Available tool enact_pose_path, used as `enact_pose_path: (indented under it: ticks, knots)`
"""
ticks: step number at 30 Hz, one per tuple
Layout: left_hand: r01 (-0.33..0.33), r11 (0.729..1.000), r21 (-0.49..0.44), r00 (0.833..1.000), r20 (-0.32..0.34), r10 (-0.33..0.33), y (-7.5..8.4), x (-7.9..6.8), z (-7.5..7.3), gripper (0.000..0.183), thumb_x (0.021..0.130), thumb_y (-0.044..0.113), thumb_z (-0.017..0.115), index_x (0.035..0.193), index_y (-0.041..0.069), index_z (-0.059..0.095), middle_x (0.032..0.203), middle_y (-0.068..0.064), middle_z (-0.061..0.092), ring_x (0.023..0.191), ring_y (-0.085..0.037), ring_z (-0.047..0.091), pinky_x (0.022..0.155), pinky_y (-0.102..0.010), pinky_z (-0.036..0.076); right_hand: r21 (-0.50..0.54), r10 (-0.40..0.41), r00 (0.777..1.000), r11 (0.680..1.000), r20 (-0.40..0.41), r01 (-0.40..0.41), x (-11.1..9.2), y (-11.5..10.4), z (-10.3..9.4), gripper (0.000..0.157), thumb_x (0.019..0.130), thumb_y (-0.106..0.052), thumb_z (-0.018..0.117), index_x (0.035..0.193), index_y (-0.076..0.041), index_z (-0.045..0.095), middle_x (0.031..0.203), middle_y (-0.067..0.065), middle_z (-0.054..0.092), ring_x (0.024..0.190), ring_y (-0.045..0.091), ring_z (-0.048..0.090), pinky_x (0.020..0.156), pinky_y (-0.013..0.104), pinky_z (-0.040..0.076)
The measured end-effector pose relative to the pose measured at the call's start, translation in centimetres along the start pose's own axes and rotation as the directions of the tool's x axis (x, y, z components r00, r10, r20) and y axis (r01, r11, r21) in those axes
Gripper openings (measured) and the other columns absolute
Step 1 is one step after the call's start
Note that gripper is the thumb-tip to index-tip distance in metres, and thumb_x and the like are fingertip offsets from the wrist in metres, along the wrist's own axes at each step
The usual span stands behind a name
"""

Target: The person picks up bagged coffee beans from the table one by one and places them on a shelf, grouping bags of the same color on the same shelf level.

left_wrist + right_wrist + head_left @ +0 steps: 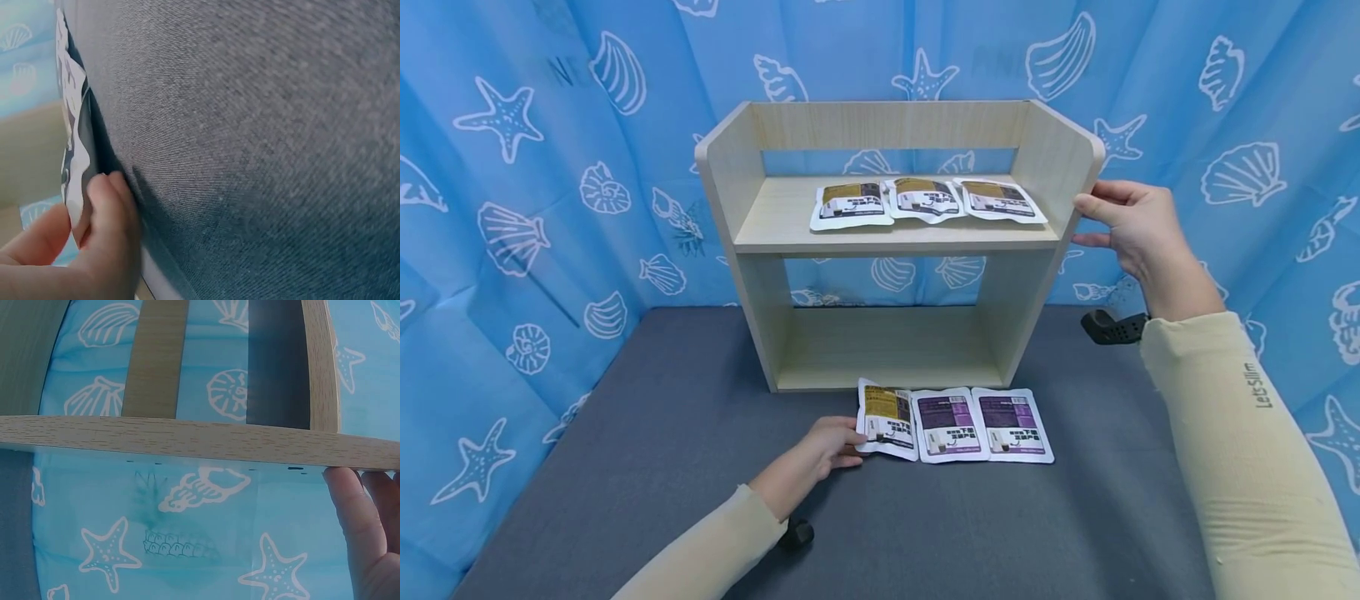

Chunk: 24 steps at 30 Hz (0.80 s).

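Note:
My left hand point(823, 450) pinches the lower left corner of a white pouch with a gold label point(887, 421). In the left wrist view, thumb and fingers lie on either side of the pouch's edge point(78, 169), partly lifted from the cloth. Two pouches with purple labels, one in the middle point(951, 425) and one at the right point(1012, 425), lie beside it in a row. My right hand point(1138, 225) rests its fingertips against the outer face of the wooden shelf's right side panel point(1063, 167). The right wrist view shows those fingertips along the panel's edge point(187, 439).
Three gold-label pouches point(925, 200) lie side by side on the upper board of the two-tier shelf point(895, 342). It stands on a dark grey cloth-covered table point(647, 467). Behind hangs a blue curtain point(587, 183) printed with shells and starfish.

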<state>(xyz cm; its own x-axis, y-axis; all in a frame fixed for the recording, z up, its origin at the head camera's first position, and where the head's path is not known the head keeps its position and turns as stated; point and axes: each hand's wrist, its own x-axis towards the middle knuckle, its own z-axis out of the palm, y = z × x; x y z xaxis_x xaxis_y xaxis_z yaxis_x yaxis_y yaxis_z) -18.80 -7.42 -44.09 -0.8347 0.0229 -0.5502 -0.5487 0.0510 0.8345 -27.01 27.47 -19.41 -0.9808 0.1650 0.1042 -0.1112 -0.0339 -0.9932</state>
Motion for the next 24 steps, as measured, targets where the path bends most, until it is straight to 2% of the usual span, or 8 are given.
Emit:
enact_pose_path:
  ticks: [7,17,24]
  knots:
    - [0.009,0.997,-0.075,0.999,0.049,-0.005,0.0,-0.4,-0.5,0.037,0.095,-0.008,0.053,0.132,-0.010,0.051,0.100,-0.020,0.070,0.075,-0.022,0.071,0.060,-0.028,0.058,-0.002,0.004,1.000,1.000,-0.003,-0.004,-0.1,-0.1,0.1,0.041,0.075,-0.022,0.082,0.115,-0.014,0.073,0.105,-0.001,0.063,0.088,0.010,0.063,0.057,0.027,0.058]
    - [-0.031,0.992,-0.121,0.997,0.064,0.039,-0.2,-1.4,-2.1,0.038,0.096,-0.006,0.051,0.133,-0.010,0.050,0.107,-0.024,0.068,0.081,-0.025,0.071,0.064,-0.031,0.058,-0.002,0.008,1.000,1.000,-0.009,-0.008,-0.2,-0.2,0.1,0.040,0.075,-0.022,0.082,0.114,-0.014,0.074,0.104,-0.002,0.063,0.088,0.010,0.063,0.057,0.027,0.058]
    - [-0.062,0.984,-0.165,0.995,0.068,0.074,0.1,-2.9,-3.0,0.037,0.095,-0.007,0.052,0.132,-0.010,0.050,0.105,-0.023,0.069,0.081,-0.024,0.071,0.063,-0.030,0.058,-0.027,0.014,1.000,1.000,-0.016,-0.014,-0.2,-0.2,0.1,0.044,0.076,-0.023,0.081,0.118,-0.014,0.072,0.106,-0.002,0.062,0.090,0.010,0.062,0.058,0.026,0.058]
